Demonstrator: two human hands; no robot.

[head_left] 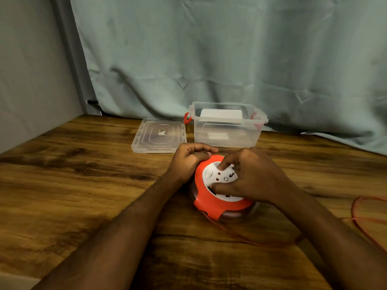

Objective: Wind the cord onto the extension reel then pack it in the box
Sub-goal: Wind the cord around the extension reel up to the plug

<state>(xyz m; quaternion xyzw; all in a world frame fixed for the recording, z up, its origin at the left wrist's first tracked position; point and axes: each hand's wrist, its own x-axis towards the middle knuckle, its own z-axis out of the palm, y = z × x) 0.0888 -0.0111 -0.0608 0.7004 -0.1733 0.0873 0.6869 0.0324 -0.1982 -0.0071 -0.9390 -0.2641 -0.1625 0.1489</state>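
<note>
An orange extension reel (204, 203) with a white socket hub (222, 176) sits on the wooden table (83, 185) at the centre. My left hand (189, 159) grips the reel's far left rim with curled fingers. My right hand (251, 176) lies over the white hub, its fingers and thumb curled round it. A thin red cord (251, 239) runs out from the reel's front across the table and loops at the right edge (356, 218). Behind the reel stands the clear plastic box (226, 132), lid off, with red latches.
The clear box lid (159, 136) lies flat on the table to the left of the box. A grey-green curtain (230, 49) hangs behind the table, and a wall closes off the left side.
</note>
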